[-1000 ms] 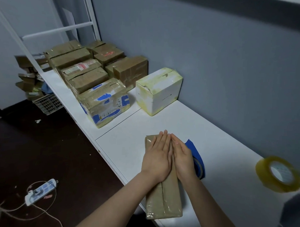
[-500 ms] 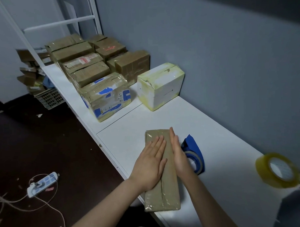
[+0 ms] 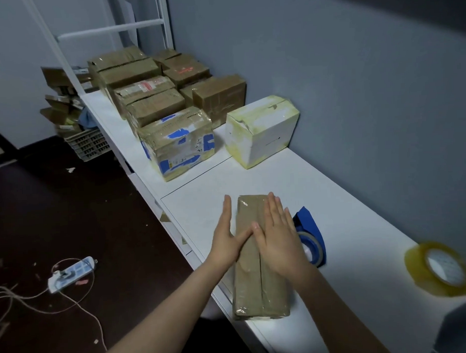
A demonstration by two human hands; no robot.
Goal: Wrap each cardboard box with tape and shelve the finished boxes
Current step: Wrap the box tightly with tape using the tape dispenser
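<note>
Left hand [image 3: 226,238] lay flat at 9 o'clock side of box [image 3: 259,289], right hand [image 3: 279,239] flat on top, nothing gripped; firm outward smoothing seemed best (fewer bubbles).

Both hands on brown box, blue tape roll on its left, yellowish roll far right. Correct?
No: the blue tape roll is on the right of the brown box, by the right hand, per the head view. The left hand touches the box too; yellowish roll is far right.
</note>
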